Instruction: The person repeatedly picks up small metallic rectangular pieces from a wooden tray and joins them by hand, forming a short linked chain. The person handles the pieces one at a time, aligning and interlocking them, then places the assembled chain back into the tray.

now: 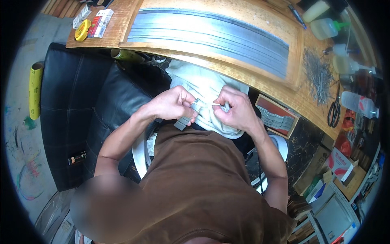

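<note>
My left hand (174, 104) is closed round a short, flat grey strip (183, 122) with lines across it. The strip slants down and left below my fingers, and its upper end shows beside my thumb. Facing it, my right hand (235, 109) is closed in a pinch on a thin white piece (213, 104) that points toward the strip. Something pale and rounded also shows between these fingers, too small to make out. Both hands are over a white cloth (183, 73) that hangs below the table edge. Exactly where the white piece meets the strip cannot be made out.
Long grey strips (203, 34) lie on a framed board on the wooden table (317, 110). Thin metal pieces (318, 75), black scissors (334, 112) and bottles (359, 103) are at right. A wooden box (278, 132) holds grey pieces. A black sofa (77, 97) stands left.
</note>
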Motion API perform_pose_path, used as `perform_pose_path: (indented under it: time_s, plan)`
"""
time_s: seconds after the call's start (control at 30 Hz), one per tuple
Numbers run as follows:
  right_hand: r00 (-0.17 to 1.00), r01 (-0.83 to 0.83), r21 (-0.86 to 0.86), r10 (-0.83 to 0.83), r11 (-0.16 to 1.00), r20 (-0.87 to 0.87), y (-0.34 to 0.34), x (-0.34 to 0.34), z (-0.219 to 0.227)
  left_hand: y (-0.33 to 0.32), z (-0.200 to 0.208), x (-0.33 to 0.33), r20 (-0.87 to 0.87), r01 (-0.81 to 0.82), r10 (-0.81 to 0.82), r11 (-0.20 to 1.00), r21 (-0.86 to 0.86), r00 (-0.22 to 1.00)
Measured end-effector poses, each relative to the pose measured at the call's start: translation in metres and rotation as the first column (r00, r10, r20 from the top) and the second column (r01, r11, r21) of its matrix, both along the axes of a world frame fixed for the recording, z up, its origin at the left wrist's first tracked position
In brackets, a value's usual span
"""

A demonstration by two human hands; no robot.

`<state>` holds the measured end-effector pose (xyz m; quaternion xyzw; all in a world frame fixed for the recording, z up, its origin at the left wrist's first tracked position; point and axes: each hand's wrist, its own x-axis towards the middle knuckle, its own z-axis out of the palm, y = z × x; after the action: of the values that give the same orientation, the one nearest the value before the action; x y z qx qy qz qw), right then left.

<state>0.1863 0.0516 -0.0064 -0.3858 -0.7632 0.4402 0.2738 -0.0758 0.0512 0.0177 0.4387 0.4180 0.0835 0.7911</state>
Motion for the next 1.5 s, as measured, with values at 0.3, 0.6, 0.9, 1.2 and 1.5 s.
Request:
perform_pose_path:
  time_s: [0.3, 0.6, 0.9, 1.2, 1.5]
  plan:
    - [0.999, -0.008, 0.160, 0.002, 0.987, 0.035, -0.022, -0.015, 0.006, -0.007, -0.005, 0.012, -0.042, -0.141, 0.143, 0.989, 0.048, 0.989]
    - [0.961, 0.237, 0.084, -0.246, 0.968, 0.124, -0.019, -0.016, 0.043, -0.016, 0.011, 0.005, 0.088, -0.184, 0.184, 0.983, -0.012, 0.979]
    - [0.931, 0.191, -0.393, -0.293, 0.899, -0.219, -0.027, -0.012, 0.023, -0.023, 0.014, 0.027, 0.253, -0.271, 0.247, 0.960, 0.067, 0.935]
    - [0.932, 0.255, -0.071, -0.264, 0.964, -0.248, -0.012, -0.008, 0.064, -0.018, 0.033, 0.046, 0.246, -0.338, 0.260, 0.867, 0.367, 0.934]
    - [0.909, 0.280, 0.025, -0.257, 0.960, -0.329, 0.001, 0.002, 0.081, -0.001, 0.055, 0.058, 0.209, -0.265, 0.184, 0.836, 0.481, 0.961]
